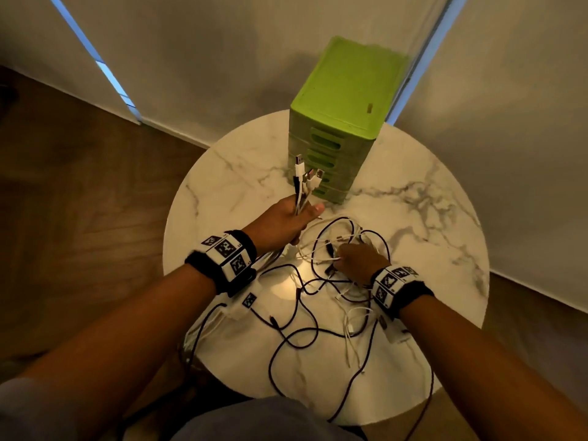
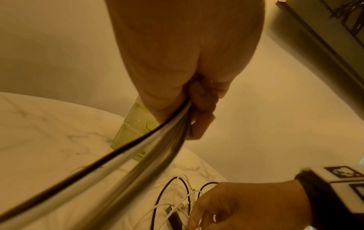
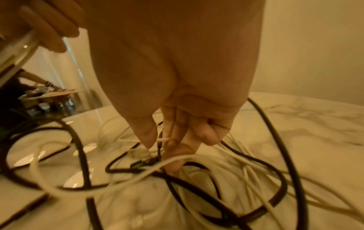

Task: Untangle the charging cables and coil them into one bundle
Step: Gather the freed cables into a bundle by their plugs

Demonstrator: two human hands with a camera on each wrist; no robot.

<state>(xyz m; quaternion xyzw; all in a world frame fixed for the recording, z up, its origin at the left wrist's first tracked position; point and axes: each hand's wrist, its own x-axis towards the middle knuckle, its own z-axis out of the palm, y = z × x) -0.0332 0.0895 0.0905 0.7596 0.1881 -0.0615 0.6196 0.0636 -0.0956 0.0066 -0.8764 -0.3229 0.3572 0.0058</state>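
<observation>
1. Head view: the left hand [image 1: 283, 222] holds a bunch of cable ends [image 1: 305, 178] up over the round tabletop [image 1: 413, 224]. The other cables [image 1: 321, 294] lie in a messy pile, near a green drawer box [image 1: 343, 100].
2. Left wrist view: fingers [image 2: 202, 101] curl tight around the bunch.
3. Right wrist view: the right hand [image 3: 177, 77] pinches one thin white cable [image 3: 126, 140] in the pile.
</observation>
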